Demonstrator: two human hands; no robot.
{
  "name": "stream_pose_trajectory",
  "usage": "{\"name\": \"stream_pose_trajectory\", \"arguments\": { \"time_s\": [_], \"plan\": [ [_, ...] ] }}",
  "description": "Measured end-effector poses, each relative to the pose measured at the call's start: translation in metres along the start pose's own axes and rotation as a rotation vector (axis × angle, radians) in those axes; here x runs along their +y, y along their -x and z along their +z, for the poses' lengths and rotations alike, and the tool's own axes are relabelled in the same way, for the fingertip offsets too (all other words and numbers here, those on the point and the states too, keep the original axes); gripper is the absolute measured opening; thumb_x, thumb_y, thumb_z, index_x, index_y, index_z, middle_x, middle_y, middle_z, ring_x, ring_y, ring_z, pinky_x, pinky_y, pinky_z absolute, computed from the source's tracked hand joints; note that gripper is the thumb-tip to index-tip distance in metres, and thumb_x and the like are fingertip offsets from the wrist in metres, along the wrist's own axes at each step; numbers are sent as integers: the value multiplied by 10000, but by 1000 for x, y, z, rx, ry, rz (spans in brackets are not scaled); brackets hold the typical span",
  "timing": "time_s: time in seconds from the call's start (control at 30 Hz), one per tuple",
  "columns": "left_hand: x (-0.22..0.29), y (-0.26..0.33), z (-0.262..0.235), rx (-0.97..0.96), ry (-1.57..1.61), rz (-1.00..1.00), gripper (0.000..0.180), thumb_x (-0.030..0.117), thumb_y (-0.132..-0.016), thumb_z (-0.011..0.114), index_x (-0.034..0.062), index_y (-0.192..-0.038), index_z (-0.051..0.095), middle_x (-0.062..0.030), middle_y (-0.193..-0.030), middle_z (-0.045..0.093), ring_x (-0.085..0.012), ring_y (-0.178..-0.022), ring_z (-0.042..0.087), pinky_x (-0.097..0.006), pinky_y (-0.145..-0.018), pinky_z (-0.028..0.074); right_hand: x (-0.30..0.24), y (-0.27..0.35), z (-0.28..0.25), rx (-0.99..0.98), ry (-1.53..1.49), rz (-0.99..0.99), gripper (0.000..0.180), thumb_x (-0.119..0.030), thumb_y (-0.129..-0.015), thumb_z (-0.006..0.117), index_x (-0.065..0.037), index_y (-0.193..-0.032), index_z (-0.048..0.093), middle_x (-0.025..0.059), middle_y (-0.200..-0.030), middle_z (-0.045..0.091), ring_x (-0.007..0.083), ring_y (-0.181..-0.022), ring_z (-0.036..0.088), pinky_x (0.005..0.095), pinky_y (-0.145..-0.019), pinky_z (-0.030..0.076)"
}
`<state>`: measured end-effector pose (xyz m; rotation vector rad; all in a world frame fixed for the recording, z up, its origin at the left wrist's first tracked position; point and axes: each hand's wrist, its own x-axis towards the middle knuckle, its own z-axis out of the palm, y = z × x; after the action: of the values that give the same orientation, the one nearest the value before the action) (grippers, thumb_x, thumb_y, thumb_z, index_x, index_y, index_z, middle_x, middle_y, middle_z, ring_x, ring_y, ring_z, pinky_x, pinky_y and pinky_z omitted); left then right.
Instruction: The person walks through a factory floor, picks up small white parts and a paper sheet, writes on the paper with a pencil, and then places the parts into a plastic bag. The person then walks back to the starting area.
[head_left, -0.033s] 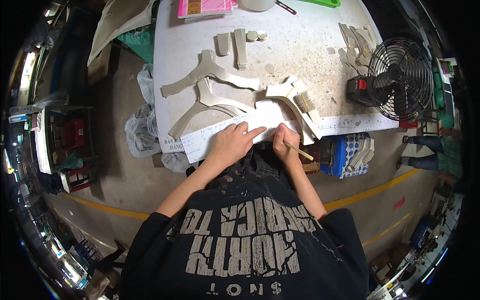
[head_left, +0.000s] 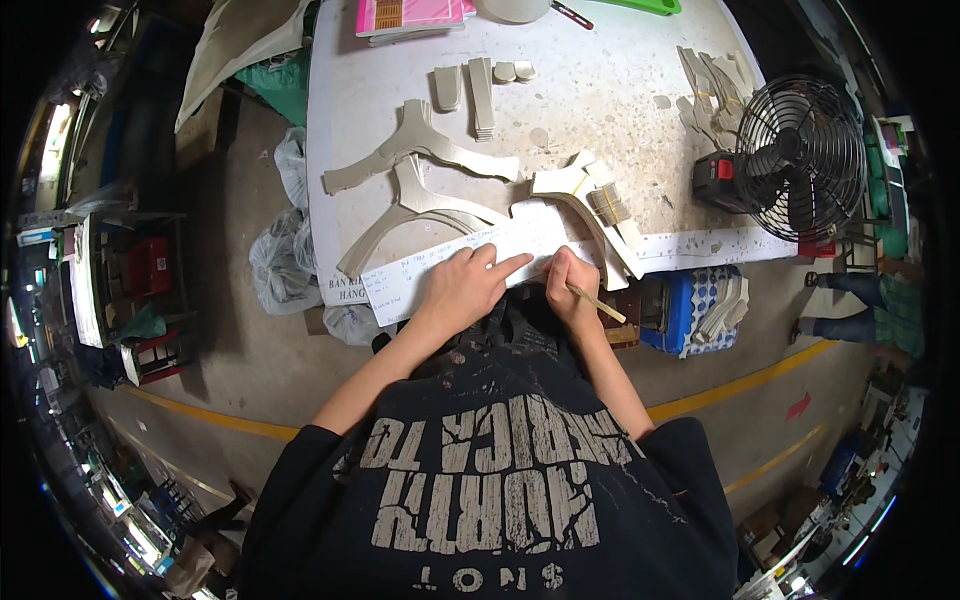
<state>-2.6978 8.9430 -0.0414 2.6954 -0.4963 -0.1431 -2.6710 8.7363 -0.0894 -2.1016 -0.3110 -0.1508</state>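
Matt white paper strip (head_left: 470, 265) lies flat under the left hand (head_left: 462, 288), and a plain wooden pencil (head_left: 597, 303) sits in the right hand (head_left: 570, 295). The worktop (head_left: 600, 110) looks pale, scuffed and dull. The curved cut-outs (head_left: 420, 160) read as matt grey cardboard. The fan (head_left: 800, 155) shows a black wire metal grille. Glossy plastic bags (head_left: 275, 260) hang at the side.

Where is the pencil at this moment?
In the head view the pencil is in the right hand, at the table's near edge, just right of the left hand that presses the white paper strip.
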Motion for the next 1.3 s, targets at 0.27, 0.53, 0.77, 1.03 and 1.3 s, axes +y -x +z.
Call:
{"name": "stream_pose_trajectory", "arguments": {
  "time_s": [0.27,0.53,0.77,1.03,1.3],
  "plan": [
    [-5,-4,4,30,-17,13,503,206,-890,718,353,-1367,663,-49,-913,600,-251,-810,664,-382,-643,579,1,-5,0,1,-16,3,407,-193,-1091,493,-34,-733,601,163,-622,593,354,-560,637,425,-558,495],
    [-3,-4,1,29,-22,9,514,203,-882,725,360,-1367,661,-42,-911,593,-245,-798,657,-380,-630,574,-1,-3,-2,-5,-14,46,387,-174,-1087,494,-25,-743,589,179,-643,597,379,-583,639,434,-572,497],
    [-4,-4,2,40,-22,13,514,197,-882,726,360,-1365,663,-42,-907,593,-249,-787,656,-376,-629,575,2,-2,-1,22,-22,30,378,-171,-1088,497,-24,-748,575,184,-641,589,383,-575,630,438,-569,493],
    [-3,-4,0,36,-21,10,521,181,-891,713,363,-1376,659,-44,-897,598,-246,-793,662,-378,-638,580,-1,-4,-3,52,-108,85,393,-191,-1099,487,-15,-759,573,178,-629,579,358,-558,624,415,-564,489],
    [-2,-4,-1,29,-15,3,533,188,-881,725,369,-1378,654,-40,-904,591,-253,-797,654,-384,-637,576,-3,-9,-9,85,-89,108,420,-187,-1109,462,-5,-751,583,161,-609,563,311,-534,592,395,-560,478]
  ]
}}
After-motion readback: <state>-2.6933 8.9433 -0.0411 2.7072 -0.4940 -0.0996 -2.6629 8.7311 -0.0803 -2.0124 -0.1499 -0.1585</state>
